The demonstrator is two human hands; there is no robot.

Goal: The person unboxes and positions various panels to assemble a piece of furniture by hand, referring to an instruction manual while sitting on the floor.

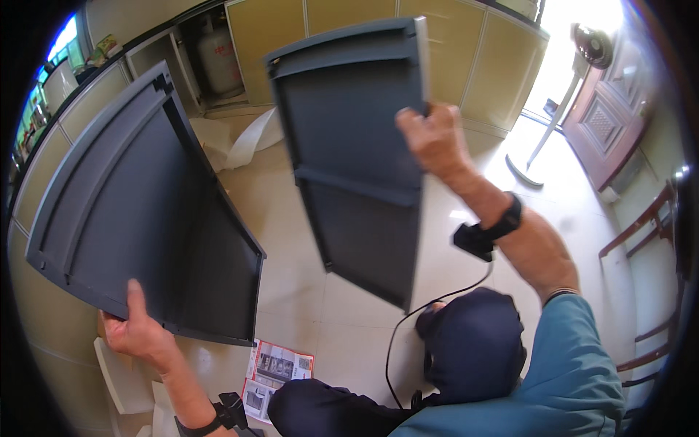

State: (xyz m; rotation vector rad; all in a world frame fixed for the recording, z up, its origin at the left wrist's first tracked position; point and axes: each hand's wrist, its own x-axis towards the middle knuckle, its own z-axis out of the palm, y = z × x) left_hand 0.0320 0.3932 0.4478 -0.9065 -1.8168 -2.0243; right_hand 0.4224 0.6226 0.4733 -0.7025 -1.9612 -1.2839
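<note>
Now both hands are up off the floor, each with a dark grey plastic panel. Left hand [135, 331] is closed on the lower edge of the big left panel [138, 211], thumb pressed up against its ribbed inner face, fingers hidden behind; that panel tilts away to the left, with a raised rim running round it. Right hand [435, 138] is wrapped round the right edge of the narrower right panel [353, 156], which hangs upright and slightly slanted, a crossbar across its middle and a pale strip along its right side. The two panels are held apart, a gap of cream tiled floor [291, 291] showing between them. Down below, an instruction leaflet [275, 371] lies flat on the tiles just beside the person's dark-trousered knees. Black straps sit on both wrists, a cable trailing from the right one. Behind, yellow cabinets [466, 51], a gas cylinder [218, 58] in an open compartment, and a standing fan [582, 51] by the wooden door.
</note>
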